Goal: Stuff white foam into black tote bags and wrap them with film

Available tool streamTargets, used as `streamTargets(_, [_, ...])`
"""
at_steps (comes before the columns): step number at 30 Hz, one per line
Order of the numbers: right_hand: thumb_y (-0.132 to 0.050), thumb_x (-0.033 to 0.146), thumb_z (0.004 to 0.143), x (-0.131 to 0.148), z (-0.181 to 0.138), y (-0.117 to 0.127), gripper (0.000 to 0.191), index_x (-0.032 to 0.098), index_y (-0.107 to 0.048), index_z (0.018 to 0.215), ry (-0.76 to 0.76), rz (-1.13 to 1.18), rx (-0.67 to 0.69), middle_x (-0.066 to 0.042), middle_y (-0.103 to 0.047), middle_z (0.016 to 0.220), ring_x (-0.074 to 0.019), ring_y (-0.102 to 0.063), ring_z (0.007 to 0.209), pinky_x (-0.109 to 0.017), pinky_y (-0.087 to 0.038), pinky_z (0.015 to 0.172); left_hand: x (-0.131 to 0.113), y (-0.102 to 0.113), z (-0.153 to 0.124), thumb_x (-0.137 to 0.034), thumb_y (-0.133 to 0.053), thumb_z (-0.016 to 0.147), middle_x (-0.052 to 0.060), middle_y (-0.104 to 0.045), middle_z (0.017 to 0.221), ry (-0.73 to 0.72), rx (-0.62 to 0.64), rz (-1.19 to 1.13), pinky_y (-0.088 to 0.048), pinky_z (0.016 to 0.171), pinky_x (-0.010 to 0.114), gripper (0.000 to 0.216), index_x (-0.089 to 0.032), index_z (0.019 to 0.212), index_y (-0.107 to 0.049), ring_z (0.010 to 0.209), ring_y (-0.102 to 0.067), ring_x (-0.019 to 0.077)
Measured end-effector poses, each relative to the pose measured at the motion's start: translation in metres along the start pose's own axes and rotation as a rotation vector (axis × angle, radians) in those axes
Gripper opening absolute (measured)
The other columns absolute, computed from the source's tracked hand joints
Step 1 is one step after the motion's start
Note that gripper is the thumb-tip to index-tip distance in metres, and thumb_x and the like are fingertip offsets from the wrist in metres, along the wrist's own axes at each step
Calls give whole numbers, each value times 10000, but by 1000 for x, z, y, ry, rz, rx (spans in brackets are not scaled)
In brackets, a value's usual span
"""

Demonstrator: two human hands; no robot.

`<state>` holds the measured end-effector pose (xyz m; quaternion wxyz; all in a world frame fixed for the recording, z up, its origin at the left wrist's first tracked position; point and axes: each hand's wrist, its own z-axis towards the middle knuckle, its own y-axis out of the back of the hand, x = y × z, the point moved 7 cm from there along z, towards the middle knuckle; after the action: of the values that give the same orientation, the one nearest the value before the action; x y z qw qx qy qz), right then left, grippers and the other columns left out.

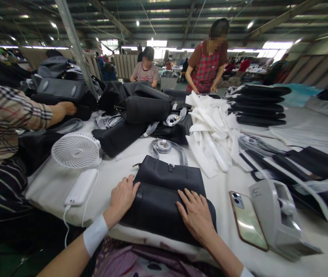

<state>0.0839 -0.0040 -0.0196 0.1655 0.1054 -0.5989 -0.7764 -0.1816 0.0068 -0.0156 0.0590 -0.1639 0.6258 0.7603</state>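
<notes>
A black handbag [164, 209] lies on the white-covered table right in front of me, its upper panel [169, 173] with a small strap tab spread away from me. My left hand [123, 198] rests against the bag's left edge, fingers stretched forward and thumb on the leather. On the bag's right half, my right hand [195, 215] lies flat with its fingers spread. Just beyond the bag is a coiled strap in clear plastic [162, 146]. The bag's underside is hidden.
To the left are a white fan [76, 151] and a cabled power bank [81, 187]. A phone [248, 220] and tape dispenser [279, 219] sit right. Beyond lie white paper strips [210, 130], black bags [148, 109] and stacked black pieces [258, 104]. A co-worker's arm [57, 113] reaches in from the left.
</notes>
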Motion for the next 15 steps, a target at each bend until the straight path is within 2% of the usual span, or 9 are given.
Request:
streamTargets(3, [-426,354,950,0,0,-5,413,264,-543,1336,-39,-17,23,-81,-551,1373,-299,-491,1224,-491,-319,1033,-65,11,-21,-351,-406,971,145,-498,1387,-426,-118,155,-284,1082,541,425,-221,1374,-445,1311,-428,309])
streamTargets(6, [-425,307,942,-2,1,-6,409,263,-556,1326,-48,-39,16,-79,-560,1363,-305,-499,1210,-494,-317,1031,-116,-12,-38,-419,-372,976,119,-418,1472,-675,-67,155,-250,1106,560,484,-237,1424,-392,1387,-320,314])
streamTargets(8, [-422,281,933,-2,1,-7,409,250,-569,1313,-54,-47,17,-85,-564,1358,-312,-502,1202,-500,-313,1031,-135,-33,-40,-444,-336,980,122,-437,1459,-728,-14,151,-252,1101,573,502,-223,1426,-397,1375,-338,321])
streamTargets(10, [-421,260,923,-3,1,-11,419,235,-568,1315,-63,-42,24,-92,-558,1364,-319,-496,1208,-511,-302,1036,-144,-52,-39,-440,-305,983,123,-463,1440,-741,30,137,-242,1103,581,514,-199,1426,-404,1356,-368,316])
streamTargets(15, [-455,259,894,1,2,-21,467,211,-527,1353,-91,-10,4,-108,-476,1441,-362,-457,1244,-575,-260,1057,-143,-72,-32,-404,-287,979,94,-378,1509,-722,29,126,-213,1127,561,542,-174,1467,-340,1386,-317,301])
